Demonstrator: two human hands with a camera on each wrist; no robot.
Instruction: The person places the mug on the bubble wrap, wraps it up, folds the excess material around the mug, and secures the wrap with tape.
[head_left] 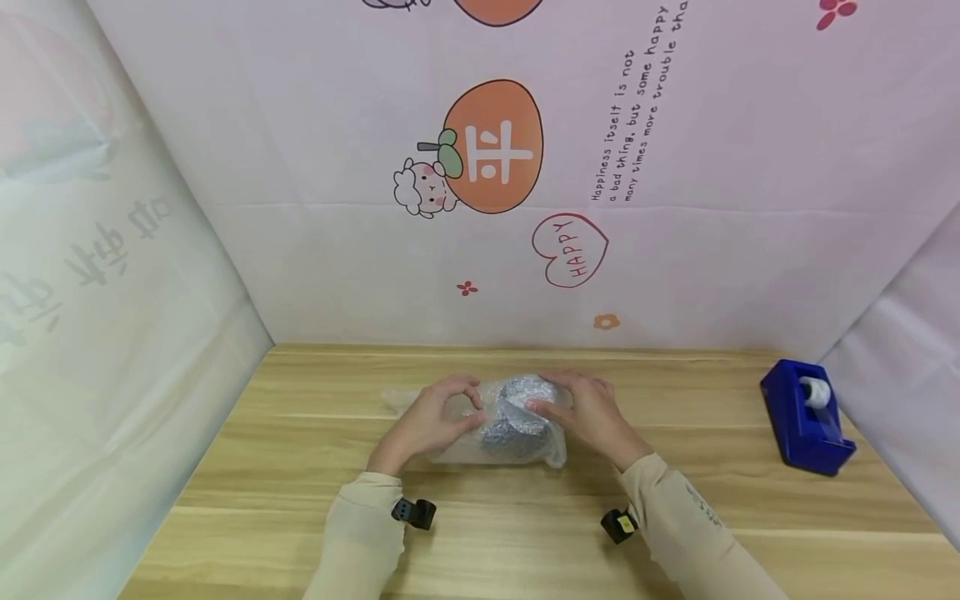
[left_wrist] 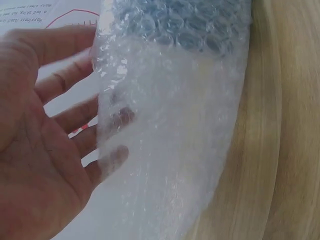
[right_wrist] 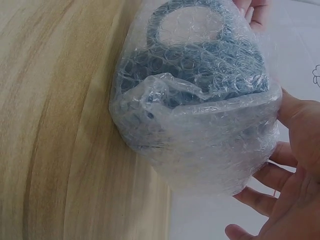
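A roll of clear bubble wrap (head_left: 461, 450) lies on its side across the wooden table. Through its layers shows a blue mug (right_wrist: 200, 57) with a loop handle. At the left part, my left hand (head_left: 435, 417) rests on the wrap with thumb and fingers spread apart. In the left wrist view, some of its fingertips show faintly through the plastic. My right hand (head_left: 592, 412) holds the right end, its thumb on a loose flap (head_left: 523, 417) and its other fingers around the far side. The flap crosses the mug in the right wrist view.
A blue tape dispenser (head_left: 806, 417) with a white roll stands at the table's right side. Behind the wooden table (head_left: 510, 533) hangs a printed white cloth (head_left: 337, 275), and similar cloth lines both sides. Each wrist wears a small black camera.
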